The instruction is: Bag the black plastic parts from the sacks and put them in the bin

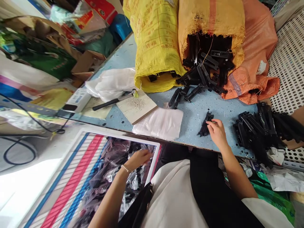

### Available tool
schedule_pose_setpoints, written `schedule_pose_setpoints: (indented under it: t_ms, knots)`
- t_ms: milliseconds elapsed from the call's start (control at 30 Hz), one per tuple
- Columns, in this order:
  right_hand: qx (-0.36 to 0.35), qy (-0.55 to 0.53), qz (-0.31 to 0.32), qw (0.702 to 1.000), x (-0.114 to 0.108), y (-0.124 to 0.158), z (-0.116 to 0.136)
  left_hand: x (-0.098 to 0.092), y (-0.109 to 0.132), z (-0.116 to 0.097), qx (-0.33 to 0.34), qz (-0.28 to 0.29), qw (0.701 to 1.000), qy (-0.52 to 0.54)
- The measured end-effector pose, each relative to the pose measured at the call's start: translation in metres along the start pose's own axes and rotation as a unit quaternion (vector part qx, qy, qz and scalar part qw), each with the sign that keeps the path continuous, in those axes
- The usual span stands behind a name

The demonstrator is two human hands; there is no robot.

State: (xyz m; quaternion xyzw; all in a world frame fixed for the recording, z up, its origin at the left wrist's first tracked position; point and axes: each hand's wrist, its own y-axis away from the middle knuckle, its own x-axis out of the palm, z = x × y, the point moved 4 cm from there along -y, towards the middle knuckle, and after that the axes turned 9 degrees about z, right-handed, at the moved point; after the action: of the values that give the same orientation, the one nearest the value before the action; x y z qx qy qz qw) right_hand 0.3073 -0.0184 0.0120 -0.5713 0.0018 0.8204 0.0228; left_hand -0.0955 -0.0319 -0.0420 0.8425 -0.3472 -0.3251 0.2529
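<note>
My right hand is over the blue table, its thumb and fingertips pinched at the right side of a small bunch of long black plastic parts. The parts lie on the tabletop near the front edge. My left hand, wearing a beaded bracelet, is above a crate of black parts in clear bags. Motion smears its fingers, so whether it holds anything is unclear. Between the hands, a stack of clear plastic bags lies at the table edge.
An orange woven sack spills black parts onto the table. A yellow sack stands beside it. A black-handled hammer rests across a board. More black parts are piled at right. The crate's white rim is below.
</note>
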Motion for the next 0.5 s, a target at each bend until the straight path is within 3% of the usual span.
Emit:
schedule_pose_setpoints:
  t_ms: [67, 133, 167, 233, 333, 433, 500]
  knots:
    - [-0.022, -0.054, 0.019, 0.998, 0.006, 0.000, 0.008, -0.008, -0.025, -0.049, 0.095, -0.081, 0.991, -0.051]
    - [-0.041, -0.088, 0.035, 0.995, 0.007, 0.002, 0.014, -0.010, -0.048, -0.104, 0.178, -0.219, 0.948, -0.145]
    - [-0.043, -0.095, 0.038, 0.994, 0.005, 0.004, 0.015, -0.007, -0.060, -0.125, 0.185, -0.258, 0.927, -0.201]
    - [-0.021, -0.088, 0.050, 0.995, 0.001, 0.010, 0.014, 0.001, -0.083, -0.153, 0.167, -0.277, 0.904, -0.279]
    - [0.043, -0.068, 0.097, 0.992, 0.003, 0.022, 0.008, -0.004, -0.102, -0.157, 0.158, -0.280, 0.912, -0.254]
    - [0.091, -0.085, 0.113, 0.986, 0.011, 0.027, 0.002, -0.024, -0.101, -0.139, 0.195, -0.295, 0.929, -0.105]
    - [0.119, -0.150, 0.103, 0.976, 0.016, 0.024, -0.003, -0.034, -0.098, -0.126, 0.198, -0.270, 0.942, 0.003]
